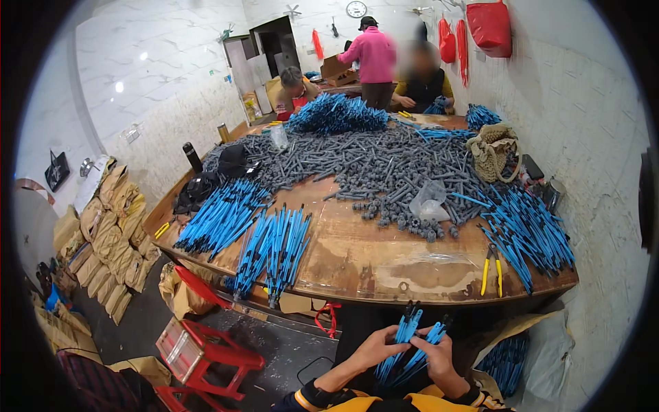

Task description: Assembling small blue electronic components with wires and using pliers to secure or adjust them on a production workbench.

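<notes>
In front of my body, below the table's near edge, my left hand (377, 349) is closed around a small bundle of flat blue plastic strips (408, 328) with black tips. My right hand (440, 358) grips a second bundle of blue strips (435, 334) beside it, thumb pressed on top. The two bundles fan apart at their black ends, while their lower ends come close together over my lap. The fingers behind the strips are partly hidden. Yellow-handled pliers (491, 269) lie on the table beyond my right hand.
Grey plastic tubes (391, 161) heap across the wooden table (336, 254). Blue strip piles lie left (223, 216), right (528, 230) and far (336, 113). A red stool (206, 357) stands left of me, near stacked sacks (113, 233). Several people, one in pink (374, 55), are at the far side.
</notes>
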Available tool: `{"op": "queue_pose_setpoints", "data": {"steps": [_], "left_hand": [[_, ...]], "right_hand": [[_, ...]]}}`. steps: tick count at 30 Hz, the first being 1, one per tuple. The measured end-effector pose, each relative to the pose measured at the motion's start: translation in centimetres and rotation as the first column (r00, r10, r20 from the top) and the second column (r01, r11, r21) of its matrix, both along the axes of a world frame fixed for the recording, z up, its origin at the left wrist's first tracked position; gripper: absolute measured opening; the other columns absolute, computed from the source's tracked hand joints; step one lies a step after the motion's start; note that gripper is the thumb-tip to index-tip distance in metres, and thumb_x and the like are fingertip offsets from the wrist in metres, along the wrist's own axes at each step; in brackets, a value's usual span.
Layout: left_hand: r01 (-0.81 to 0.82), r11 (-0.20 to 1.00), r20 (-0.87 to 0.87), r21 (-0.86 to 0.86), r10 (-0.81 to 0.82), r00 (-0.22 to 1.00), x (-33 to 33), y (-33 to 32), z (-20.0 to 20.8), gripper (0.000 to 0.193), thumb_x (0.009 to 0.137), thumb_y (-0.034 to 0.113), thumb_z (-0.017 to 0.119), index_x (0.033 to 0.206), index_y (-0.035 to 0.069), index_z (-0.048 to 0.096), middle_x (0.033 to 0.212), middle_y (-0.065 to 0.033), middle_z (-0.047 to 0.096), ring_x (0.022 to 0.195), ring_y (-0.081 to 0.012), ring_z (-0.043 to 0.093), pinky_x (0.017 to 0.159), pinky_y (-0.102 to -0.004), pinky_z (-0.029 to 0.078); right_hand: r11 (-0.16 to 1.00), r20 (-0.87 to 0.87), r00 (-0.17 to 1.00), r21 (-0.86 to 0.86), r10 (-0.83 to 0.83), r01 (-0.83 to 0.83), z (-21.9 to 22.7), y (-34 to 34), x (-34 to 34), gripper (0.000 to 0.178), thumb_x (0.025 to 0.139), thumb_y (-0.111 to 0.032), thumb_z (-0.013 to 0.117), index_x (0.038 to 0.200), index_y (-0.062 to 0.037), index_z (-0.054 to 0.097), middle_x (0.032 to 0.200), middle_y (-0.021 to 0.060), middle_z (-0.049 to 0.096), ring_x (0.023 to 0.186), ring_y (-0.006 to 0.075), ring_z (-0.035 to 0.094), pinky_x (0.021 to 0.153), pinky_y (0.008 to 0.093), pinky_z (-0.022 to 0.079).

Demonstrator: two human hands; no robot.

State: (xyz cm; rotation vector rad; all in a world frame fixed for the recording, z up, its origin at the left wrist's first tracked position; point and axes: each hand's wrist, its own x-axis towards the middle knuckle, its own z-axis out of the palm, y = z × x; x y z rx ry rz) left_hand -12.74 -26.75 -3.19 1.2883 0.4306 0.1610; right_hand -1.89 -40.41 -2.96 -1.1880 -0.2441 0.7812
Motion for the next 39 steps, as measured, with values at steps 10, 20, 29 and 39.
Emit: {"op": "queue_pose_setpoints", "data": {"steps": [10,20,29,39], "left_hand": [[-0.148,0.842,-0.106,0.519,0.235,0.966,-4.9,0.0,2.5,0.027,0.092,0.019,0.069,0.112,0.001,0.062,0.093,-0.0096,0.062,0.085,-0.0150,0.061,0.076,-0.0296,0.049],[-0.199,0.868,-0.071,0.456,0.258,0.964,-4.2,-0.3,1.7,0.029,0.092,0.027,0.069,0.108,0.003,0.065,0.082,-0.0121,0.059,0.073,-0.0191,0.061,0.066,-0.0314,0.048],[-0.240,0.968,-0.075,-0.070,0.235,0.969,-6.8,0.3,1.6,0.027,0.091,0.018,0.070,0.114,0.003,0.068,0.099,-0.0020,0.070,0.088,-0.0083,0.061,0.078,-0.0258,0.049],[-0.297,0.955,0.041,-0.009,0.297,0.954,-9.1,0.1,2.3,0.025,0.091,0.015,0.069,0.110,0.000,0.065,0.090,0.0000,0.068,0.084,-0.0076,0.059,0.075,-0.0249,0.048]], "right_hand": [[0.974,0.147,0.966,-0.101,0.215,-0.201,3.0,2.7,-2.3,0.025,0.081,-0.013,0.079,0.098,-0.0001,0.066,0.080,0.0004,0.065,0.072,0.0058,0.059,0.067,0.0211,0.047],[0.975,0.125,0.977,-0.165,0.172,-0.150,3.2,1.6,-2.5,0.023,0.084,-0.010,0.074,0.102,0.0009,0.065,0.089,0.0043,0.068,0.082,0.0102,0.063,0.080,0.0257,0.050],[0.949,0.137,0.948,0.096,0.287,-0.301,4.1,0.1,-4.9,0.060,0.087,-0.011,0.071,0.139,-0.0021,0.043,0.125,0.0094,0.058,0.110,0.0148,0.057,0.090,0.0274,0.049],[0.815,-0.026,0.849,0.297,0.527,-0.497,1.1,-0.3,-3.9,0.066,0.085,-0.007,0.071,0.142,-0.0011,0.038,0.129,0.0117,0.056,0.120,0.0218,0.056,0.100,0.0333,0.047]]}}
